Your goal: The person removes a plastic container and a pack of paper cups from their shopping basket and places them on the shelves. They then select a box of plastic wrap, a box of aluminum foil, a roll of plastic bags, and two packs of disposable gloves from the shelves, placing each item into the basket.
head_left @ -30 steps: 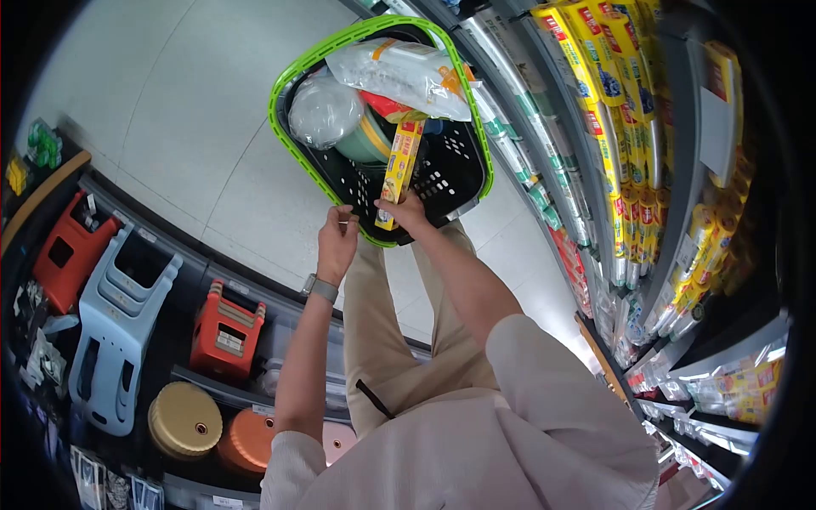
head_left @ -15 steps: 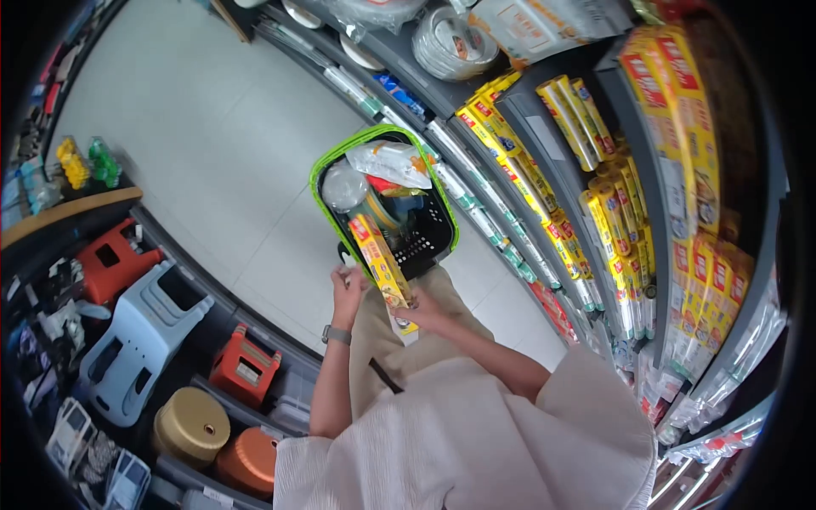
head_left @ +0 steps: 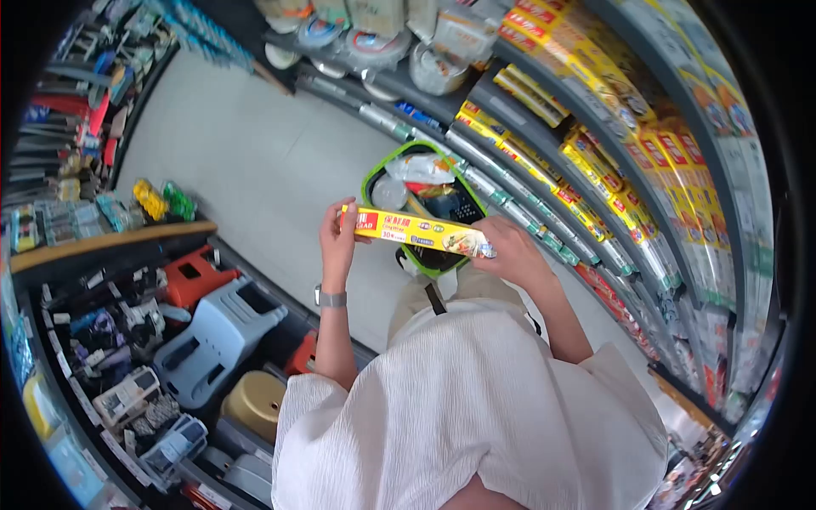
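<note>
A long yellow box of cling wrap (head_left: 418, 231) is held level in front of me, its printed face turned up. My left hand (head_left: 338, 236) grips its left end, near the red label, and wears a watch on the wrist. Around the right end my right hand (head_left: 512, 252) is closed, fingers partly hidden. Behind and below the box stands a black shopping basket with a green rim (head_left: 371, 176). In it lie a clear round plastic item (head_left: 389, 193), a white packet (head_left: 422, 169) and a red-and-yellow package partly covered by other things.
Shelves on the right carry several yellow boxes (head_left: 671, 161) and long rolls (head_left: 480, 183). On the left, a low display holds a light blue stool (head_left: 212, 340), a red stool (head_left: 194, 276) and a gold stool (head_left: 253, 405). Grey tiled floor (head_left: 229, 144) runs between.
The cling wrap box has come up out of the basket area and turned from steep to nearly level. My left hand, free before, now grips its left end.
</note>
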The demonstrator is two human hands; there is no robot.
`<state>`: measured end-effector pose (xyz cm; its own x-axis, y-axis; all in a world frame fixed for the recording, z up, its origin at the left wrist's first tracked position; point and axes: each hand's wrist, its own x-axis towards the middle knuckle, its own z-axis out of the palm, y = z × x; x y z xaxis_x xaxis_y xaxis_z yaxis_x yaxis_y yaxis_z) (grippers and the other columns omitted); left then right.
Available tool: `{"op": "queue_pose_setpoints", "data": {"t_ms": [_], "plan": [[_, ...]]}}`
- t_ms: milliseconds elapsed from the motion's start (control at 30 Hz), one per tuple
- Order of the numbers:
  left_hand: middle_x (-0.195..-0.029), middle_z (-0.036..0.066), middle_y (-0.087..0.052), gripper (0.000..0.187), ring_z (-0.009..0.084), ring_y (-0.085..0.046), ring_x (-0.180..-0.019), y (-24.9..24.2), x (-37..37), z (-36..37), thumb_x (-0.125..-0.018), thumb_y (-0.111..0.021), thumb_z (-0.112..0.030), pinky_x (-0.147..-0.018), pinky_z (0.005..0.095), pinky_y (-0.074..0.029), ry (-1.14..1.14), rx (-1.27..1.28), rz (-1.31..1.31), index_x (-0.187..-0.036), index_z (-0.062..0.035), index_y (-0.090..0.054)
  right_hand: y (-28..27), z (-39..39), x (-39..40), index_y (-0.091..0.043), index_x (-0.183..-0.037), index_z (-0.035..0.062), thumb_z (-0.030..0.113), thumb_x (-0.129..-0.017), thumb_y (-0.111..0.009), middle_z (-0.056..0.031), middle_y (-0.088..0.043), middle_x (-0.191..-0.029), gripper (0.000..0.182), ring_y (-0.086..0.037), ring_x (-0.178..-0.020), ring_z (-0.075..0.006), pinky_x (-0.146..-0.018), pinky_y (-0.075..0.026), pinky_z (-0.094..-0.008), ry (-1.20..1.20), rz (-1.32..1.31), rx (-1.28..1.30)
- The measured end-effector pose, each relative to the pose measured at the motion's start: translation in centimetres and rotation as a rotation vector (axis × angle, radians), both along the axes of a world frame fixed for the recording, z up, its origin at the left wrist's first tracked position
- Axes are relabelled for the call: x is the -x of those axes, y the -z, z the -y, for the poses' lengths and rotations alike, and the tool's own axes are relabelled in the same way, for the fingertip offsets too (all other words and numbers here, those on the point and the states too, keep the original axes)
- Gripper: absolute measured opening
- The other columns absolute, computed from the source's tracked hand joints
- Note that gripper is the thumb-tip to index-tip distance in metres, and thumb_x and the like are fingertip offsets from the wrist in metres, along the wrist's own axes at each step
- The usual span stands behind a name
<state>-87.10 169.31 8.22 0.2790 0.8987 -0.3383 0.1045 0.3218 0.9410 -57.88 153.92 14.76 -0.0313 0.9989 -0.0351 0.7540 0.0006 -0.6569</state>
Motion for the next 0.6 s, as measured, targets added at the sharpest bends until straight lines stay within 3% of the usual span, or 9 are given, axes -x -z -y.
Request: {"op": "queue_pose_setpoints", "data": {"t_ms": [100,167,267,300,367,433,500,533,600], "plan": [[-0.094,0.009,-0.068,0.039,0.0127,-0.069,-0.078,-2.1,-1.2,0.4,-0.105,-0.056,-0.031,-0.057,0.0258,-0.057,0.006,-0.023,0.097,-0.128,0.0002,-0.059,-3.0,1.8,-1.4,-0.066,-0.109,0.0023,0.017,-0.071,-0.082,-0.0164,-0.067,-0.1,0.044,-0.066,-0.094,-0.0371,-0.084,-0.053,-0.0419,0.149,-0.119,0.054],[-0.093,0.007,-0.068,0.04,0.0114,-0.067,-0.078,-3.9,-2.4,0.9,-0.105,-0.054,-0.033,-0.062,0.0248,-0.056,-0.088,-0.09,0.155,-0.128,-0.0002,-0.059,-4.3,3.3,-2.4,-0.067,-0.106,-0.0004,0.026,-0.076,-0.084,-0.0143,-0.07,-0.1,0.043,-0.069,-0.09,-0.0318,-0.081,-0.055,-0.0399,0.218,-0.047,-0.087],[-0.102,0.007,-0.066,0.041,0.0104,-0.066,-0.085,-6.2,-3.8,1.0,-0.106,-0.053,-0.034,-0.07,0.0246,-0.056,-0.089,-0.198,0.162,-0.13,-0.0022,-0.06,-4.0,4.5,-5.0,-0.066,-0.109,-0.0015,0.018,-0.082,-0.084,-0.0084,-0.072,-0.104,0.037,-0.069,-0.09,-0.0135,-0.083,-0.054,-0.0269,0.513,-0.498,-0.153],[-0.106,0.007,-0.066,0.041,0.0104,-0.065,-0.088,-6.7,-4.7,1.1,-0.107,-0.052,-0.034,-0.072,0.0246,-0.056,-0.112,-0.266,0.161,-0.131,-0.0031,-0.059,-3.7,4.5,-5.8,-0.066,-0.109,-0.0015,0.018,-0.082,-0.084,-0.0084,-0.072,-0.104,0.037,-0.069,-0.09,-0.0135,-0.083,-0.054,-0.0269,0.538,-0.476,-0.179],[-0.111,0.008,-0.064,0.041,0.0112,-0.066,-0.091,-9.4,-6.6,1.6,-0.107,-0.051,-0.035,-0.074,0.0252,-0.056,-0.073,-0.241,0.216,-0.133,-0.0042,-0.059,-3.8,4.4,-6.4,-0.064,-0.109,-0.0027,0.013,-0.089,-0.078,-0.0078,-0.071,-0.104,0.029,-0.068,-0.093,-0.0117,-0.087,-0.054,-0.0259,0.738,-0.926,-0.312],[-0.111,0.008,-0.064,0.042,0.013,-0.067,-0.094,-10.3,-7.9,1.2,-0.107,-0.05,-0.035,-0.075,0.0264,-0.058,-0.1,-0.255,0.239,-0.133,-0.0034,-0.059,-4.8,3.9,-6.1,-0.064,-0.107,-0.0011,0.014,-0.095,-0.072,-0.0056,-0.071,-0.101,0.021,-0.066,-0.092,-0.0094,-0.087,-0.053,-0.0241,0.821,-1.017,-0.427],[-0.111,0.009,-0.064,0.042,0.0145,-0.068,-0.095,-11.1,-9.1,1.3,-0.107,-0.05,-0.036,-0.076,0.0278,-0.06,-0.095,-0.253,0.261,-0.132,-0.0021,-0.058,-4.3,3.8,-6.5,-0.065,-0.107,0.0027,0.022,-0.099,-0.068,-0.0032,-0.069,-0.101,0.021,-0.064,-0.094,-0.0094,-0.087,-0.05,-0.0264,0.936,-1.287,-0.375],[-0.11,0.01,-0.064,0.043,0.0154,-0.068,-0.095,-11.3,-9.5,1.4,-0.106,-0.052,-0.035,-0.076,0.0287,-0.06,-0.111,-0.249,0.271,-0.133,-0.0015,-0.056,-4.4,3.8,-6.3,-0.065,-0.102,0.006,0.03,-0.1,-0.067,-0.0018,-0.068,-0.097,0.024,-0.064,-0.089,-0.0089,-0.084,-0.05,-0.0279,0.952,-1.328,-0.375],[-0.11,0.011,-0.064,0.045,0.0163,-0.068,-0.095,-11.7,-10.4,1.7,-0.106,-0.053,-0.035,-0.075,0.0295,-0.061,-0.125,-0.252,0.285,-0.134,-0.0008,-0.053,-4.6,3.7,-6.2,-0.064,-0.1,0.0066,0.031,-0.099,-0.067,-0.0019,-0.068,-0.096,0.025,-0.064,-0.089,-0.0094,-0.084,-0.05,-0.0286,1.013,-1.36,-0.37]]}}
